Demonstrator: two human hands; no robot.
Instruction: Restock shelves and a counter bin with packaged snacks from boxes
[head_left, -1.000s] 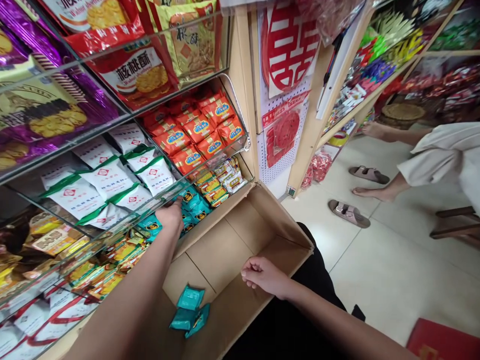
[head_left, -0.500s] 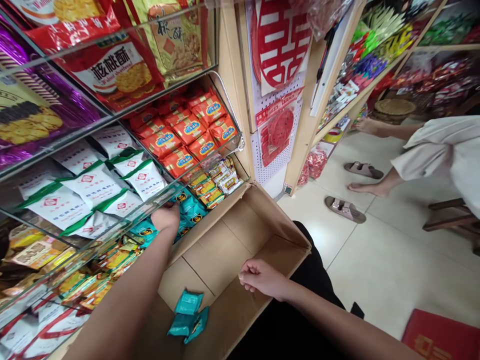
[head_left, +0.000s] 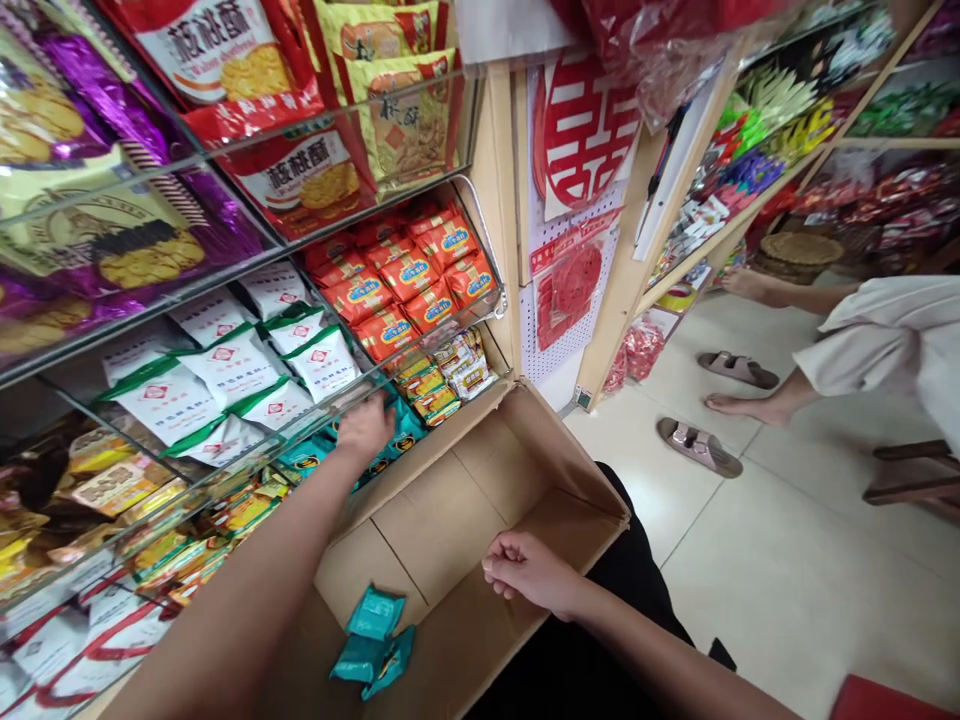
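Teal packets point(head_left: 406, 427) lie around the left grip point(head_left: 365, 428).

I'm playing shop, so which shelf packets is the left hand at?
The teal shelf packets: the left hand is in among them, not the red ones or white ones.

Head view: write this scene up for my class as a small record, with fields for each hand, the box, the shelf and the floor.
Left hand: reaching among the teal packets on the shelf; whether it grips one cannot be told
Right hand: fingers curled, over the box; no object visible in it
Box: cardboard, open-topped
Box contents: three teal packets, lying together
Shelf above: white packets with green edges; red packets
Floor: two sandals
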